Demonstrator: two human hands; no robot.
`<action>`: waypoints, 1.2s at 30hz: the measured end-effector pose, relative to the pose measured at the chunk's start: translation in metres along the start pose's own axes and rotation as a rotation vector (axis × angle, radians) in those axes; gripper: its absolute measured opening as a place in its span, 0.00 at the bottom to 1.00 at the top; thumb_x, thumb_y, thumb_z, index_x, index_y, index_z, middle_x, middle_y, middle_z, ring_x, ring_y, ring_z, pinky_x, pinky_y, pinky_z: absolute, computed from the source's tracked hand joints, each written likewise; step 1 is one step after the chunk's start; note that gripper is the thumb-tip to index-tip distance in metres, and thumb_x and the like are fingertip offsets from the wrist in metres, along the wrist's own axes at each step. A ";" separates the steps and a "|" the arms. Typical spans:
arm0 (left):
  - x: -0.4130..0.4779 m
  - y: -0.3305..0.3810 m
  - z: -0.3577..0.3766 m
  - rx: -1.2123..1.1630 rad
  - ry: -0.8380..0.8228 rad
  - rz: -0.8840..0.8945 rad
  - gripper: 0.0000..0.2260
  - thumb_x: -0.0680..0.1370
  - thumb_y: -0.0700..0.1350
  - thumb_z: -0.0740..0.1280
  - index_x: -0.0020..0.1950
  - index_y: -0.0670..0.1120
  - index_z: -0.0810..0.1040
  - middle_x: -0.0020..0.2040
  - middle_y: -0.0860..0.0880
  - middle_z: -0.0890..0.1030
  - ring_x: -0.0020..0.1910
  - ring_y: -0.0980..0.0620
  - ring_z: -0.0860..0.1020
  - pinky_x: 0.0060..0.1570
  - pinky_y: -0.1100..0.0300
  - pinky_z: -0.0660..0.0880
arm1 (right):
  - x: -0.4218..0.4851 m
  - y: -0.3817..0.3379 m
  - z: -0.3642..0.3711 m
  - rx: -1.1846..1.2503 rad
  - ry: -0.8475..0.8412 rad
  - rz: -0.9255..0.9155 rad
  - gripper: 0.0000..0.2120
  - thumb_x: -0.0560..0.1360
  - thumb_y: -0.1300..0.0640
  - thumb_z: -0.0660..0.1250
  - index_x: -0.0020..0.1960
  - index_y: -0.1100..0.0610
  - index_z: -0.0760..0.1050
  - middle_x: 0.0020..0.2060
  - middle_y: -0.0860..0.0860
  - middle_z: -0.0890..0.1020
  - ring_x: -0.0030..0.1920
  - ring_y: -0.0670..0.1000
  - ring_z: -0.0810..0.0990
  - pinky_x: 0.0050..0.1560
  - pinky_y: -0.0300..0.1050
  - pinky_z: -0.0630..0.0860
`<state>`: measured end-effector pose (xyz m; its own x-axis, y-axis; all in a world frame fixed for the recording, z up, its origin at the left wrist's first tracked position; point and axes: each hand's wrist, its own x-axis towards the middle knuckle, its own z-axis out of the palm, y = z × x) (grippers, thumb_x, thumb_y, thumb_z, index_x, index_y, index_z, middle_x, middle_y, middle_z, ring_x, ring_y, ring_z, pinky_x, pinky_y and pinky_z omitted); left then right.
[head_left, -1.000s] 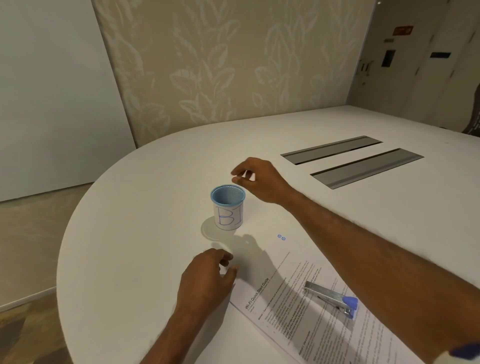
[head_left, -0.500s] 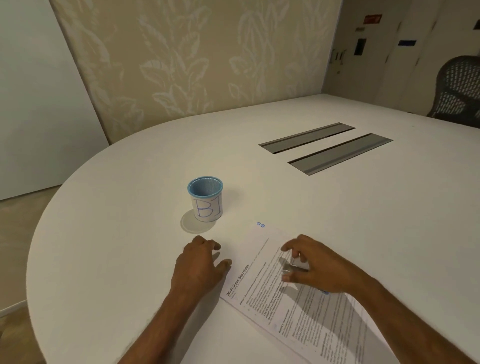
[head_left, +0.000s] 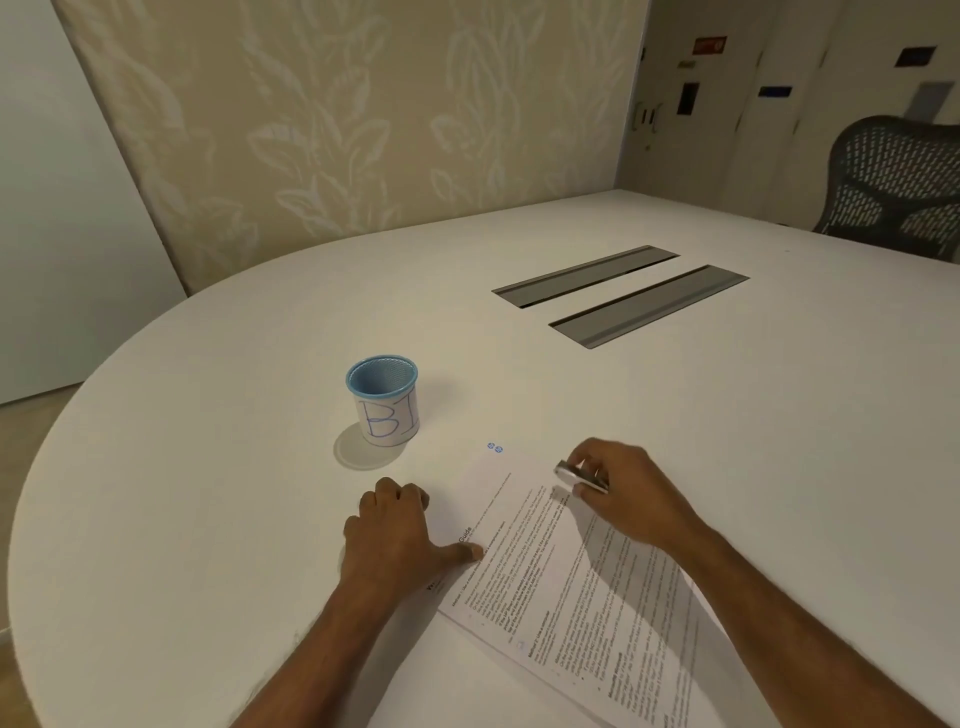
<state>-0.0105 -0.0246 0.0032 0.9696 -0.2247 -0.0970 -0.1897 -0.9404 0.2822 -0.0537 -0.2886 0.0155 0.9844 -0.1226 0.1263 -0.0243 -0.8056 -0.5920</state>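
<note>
Right grip (head_left: 621, 488) holds a stapler (head_left: 577, 475) over the paper (head_left: 571, 587) that the left grip (head_left: 397, 535) presses.

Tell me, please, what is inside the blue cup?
Only the blue mesh inner wall of the cup shows, and nothing sticks up above its rim. The near wall hides the bottom, so anything small lying there cannot be seen.
</note>
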 end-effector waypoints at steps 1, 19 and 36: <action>0.000 0.002 -0.001 -0.003 -0.006 -0.001 0.41 0.62 0.74 0.68 0.66 0.50 0.70 0.64 0.49 0.71 0.64 0.48 0.70 0.62 0.51 0.71 | 0.008 0.003 -0.001 -0.029 0.059 0.012 0.09 0.72 0.56 0.70 0.51 0.48 0.77 0.42 0.47 0.82 0.39 0.44 0.80 0.39 0.42 0.79; -0.001 0.013 -0.004 -0.150 -0.102 -0.086 0.39 0.64 0.64 0.76 0.68 0.48 0.68 0.64 0.50 0.75 0.61 0.50 0.74 0.57 0.55 0.75 | 0.015 0.024 0.011 -0.036 0.379 -0.112 0.16 0.69 0.54 0.73 0.56 0.51 0.76 0.51 0.49 0.79 0.52 0.51 0.77 0.55 0.51 0.72; 0.003 -0.017 -0.021 -0.442 -0.193 0.215 0.05 0.77 0.45 0.66 0.52 0.51 0.76 0.52 0.50 0.81 0.51 0.49 0.79 0.55 0.49 0.78 | -0.031 0.008 0.007 0.284 0.089 0.042 0.25 0.70 0.49 0.72 0.63 0.45 0.66 0.60 0.46 0.75 0.60 0.48 0.74 0.57 0.47 0.78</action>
<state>-0.0014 -0.0043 0.0180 0.8622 -0.4825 -0.1546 -0.2572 -0.6798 0.6868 -0.0827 -0.2874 0.0008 0.9642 -0.2123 0.1591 -0.0023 -0.6062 -0.7953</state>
